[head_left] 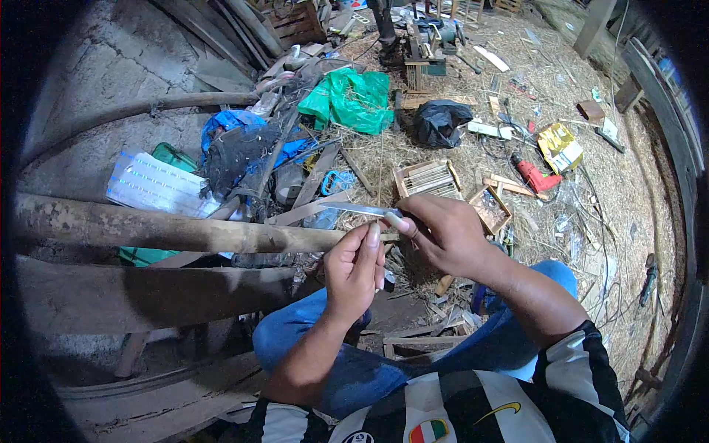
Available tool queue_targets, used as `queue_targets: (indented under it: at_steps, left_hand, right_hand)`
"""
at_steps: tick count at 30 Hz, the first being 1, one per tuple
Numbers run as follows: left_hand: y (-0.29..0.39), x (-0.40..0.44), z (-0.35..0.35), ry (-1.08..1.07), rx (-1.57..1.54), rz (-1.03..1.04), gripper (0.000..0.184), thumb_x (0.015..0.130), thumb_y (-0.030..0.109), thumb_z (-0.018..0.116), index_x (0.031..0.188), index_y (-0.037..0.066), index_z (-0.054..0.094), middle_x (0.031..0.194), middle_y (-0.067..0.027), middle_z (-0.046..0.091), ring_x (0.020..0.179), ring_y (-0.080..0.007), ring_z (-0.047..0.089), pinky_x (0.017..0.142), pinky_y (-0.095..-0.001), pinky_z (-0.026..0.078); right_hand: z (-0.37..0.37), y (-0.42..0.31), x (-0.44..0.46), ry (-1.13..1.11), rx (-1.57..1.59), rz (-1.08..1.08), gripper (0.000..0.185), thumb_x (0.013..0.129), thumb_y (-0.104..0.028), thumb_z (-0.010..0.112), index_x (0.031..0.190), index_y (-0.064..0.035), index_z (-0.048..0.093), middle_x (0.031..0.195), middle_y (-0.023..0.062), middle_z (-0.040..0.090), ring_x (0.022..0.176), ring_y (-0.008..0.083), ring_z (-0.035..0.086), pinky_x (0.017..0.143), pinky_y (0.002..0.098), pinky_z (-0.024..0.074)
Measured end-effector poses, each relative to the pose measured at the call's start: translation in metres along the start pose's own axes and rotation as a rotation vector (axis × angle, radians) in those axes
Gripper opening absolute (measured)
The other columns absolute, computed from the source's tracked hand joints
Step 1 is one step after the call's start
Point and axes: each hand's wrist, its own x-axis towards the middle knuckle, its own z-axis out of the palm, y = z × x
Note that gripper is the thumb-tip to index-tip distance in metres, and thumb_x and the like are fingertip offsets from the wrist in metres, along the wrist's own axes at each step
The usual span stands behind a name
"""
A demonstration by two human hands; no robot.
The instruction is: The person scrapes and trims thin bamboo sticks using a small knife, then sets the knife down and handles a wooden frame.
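Observation:
My right hand is closed around a knife, its blade pointing left and its handle mostly hidden by the fingers. Just below and left of it, my left hand is closed in a pinch, thumb up, close to the right fingertips. A thin, pale stick appears to rise from between the fingertips, passing behind the blade; its lower end is hidden in the hands. Both hands are above my lap, in front of the end of a long bamboo pole.
A wooden slatted frame lies on the straw-covered ground beyond my hands. Farther out are a red power drill, a yellow bag, a black plastic bag and a green plastic sheet. A wide plank lies below the pole.

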Motion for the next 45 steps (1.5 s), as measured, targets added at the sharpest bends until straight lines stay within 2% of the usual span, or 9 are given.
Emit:
queue_targets:
  at_steps: [8,13,16,22,24,27,35,37,45]
  left_hand:
    - [0.005,0.0,0.003,-0.071,-0.071,-0.084,0.031,0.104,0.021,0.05,0.124,0.0,0.059,0.071,0.0016,0.05,0.044,-0.0045,0.04,0.04,-0.019,0.033]
    - [0.004,0.003,0.001,0.114,-0.098,-0.127,0.028,0.102,0.018,0.055,0.12,-0.002,0.062,0.068,0.0006,0.052,0.042,-0.0042,0.039,0.037,-0.0193,0.03]
    - [0.006,0.004,0.002,0.135,-0.081,-0.099,0.026,0.1,0.017,0.057,0.116,-0.003,0.064,0.066,-0.0002,0.054,0.041,-0.0043,0.039,0.036,-0.0194,0.029]
    - [0.001,0.001,0.0,0.093,-0.066,-0.106,0.029,0.101,0.019,0.056,0.121,-0.001,0.063,0.063,0.0011,0.053,0.043,-0.0032,0.04,0.037,-0.0193,0.028]
    - [0.0,0.0,-0.001,0.087,-0.088,-0.112,0.027,0.101,0.016,0.056,0.119,-0.002,0.063,0.062,-0.0001,0.053,0.041,-0.0038,0.039,0.036,-0.0195,0.028]
    - [0.002,-0.001,0.0,0.064,-0.12,-0.124,0.025,0.101,0.013,0.054,0.118,-0.004,0.062,0.061,-0.0011,0.052,0.039,-0.0044,0.037,0.034,-0.0196,0.028]
    - [0.0,-0.002,0.0,0.065,-0.093,-0.136,0.023,0.101,0.013,0.054,0.115,-0.003,0.063,0.059,-0.0003,0.051,0.038,-0.0043,0.037,0.034,-0.0202,0.028]
    - [0.0,-0.004,0.001,0.066,0.024,-0.03,0.022,0.1,0.014,0.056,0.112,-0.003,0.064,0.057,0.0,0.05,0.039,-0.0046,0.037,0.034,-0.0208,0.028]
    - [0.0,-0.006,-0.004,0.081,-0.001,-0.082,0.024,0.1,0.015,0.058,0.115,-0.002,0.066,0.06,0.0029,0.052,0.043,-0.0026,0.04,0.038,-0.0199,0.03]
  right_hand:
    - [-0.002,0.004,0.002,0.011,-0.02,0.023,0.019,0.093,-0.026,0.06,0.101,-0.0084,0.06,0.082,0.0145,0.063,0.075,0.0375,0.064,0.059,0.0479,0.0486]
    - [0.003,0.003,0.0,-0.024,-0.05,0.005,0.021,0.094,-0.027,0.058,0.099,-0.0073,0.058,0.079,0.0153,0.063,0.072,0.0387,0.064,0.058,0.0491,0.0482]
    - [0.004,0.002,-0.001,-0.089,-0.094,0.015,0.018,0.092,-0.019,0.06,0.105,-0.0068,0.059,0.083,0.0146,0.064,0.075,0.0373,0.064,0.062,0.0453,0.0503]
    - [0.004,0.007,-0.005,-0.078,-0.182,0.039,0.018,0.088,-0.021,0.065,0.098,-0.0074,0.058,0.08,0.0139,0.062,0.071,0.0367,0.063,0.058,0.0465,0.0489]
    - [0.001,0.002,-0.004,-0.079,-0.162,-0.04,0.024,0.095,-0.031,0.056,0.092,-0.0077,0.054,0.075,0.0148,0.062,0.07,0.0375,0.064,0.056,0.0493,0.0494]
    - [0.003,-0.001,-0.006,-0.111,-0.18,-0.049,0.025,0.096,-0.033,0.055,0.091,-0.0083,0.054,0.075,0.0136,0.062,0.069,0.0367,0.065,0.055,0.0494,0.0497]
    - [-0.001,-0.001,-0.003,-0.14,-0.22,-0.056,0.024,0.095,-0.033,0.056,0.089,-0.0093,0.055,0.075,0.0119,0.062,0.068,0.0358,0.065,0.054,0.0488,0.0503]
    - [-0.003,-0.002,-0.003,-0.15,-0.225,-0.057,0.023,0.095,-0.032,0.056,0.089,-0.0092,0.055,0.075,0.0117,0.062,0.068,0.0356,0.065,0.054,0.0486,0.0504]
    - [-0.003,-0.002,-0.004,-0.138,-0.207,-0.077,0.022,0.093,-0.03,0.058,0.088,-0.0087,0.056,0.074,0.0112,0.061,0.068,0.0354,0.065,0.054,0.0479,0.0502]
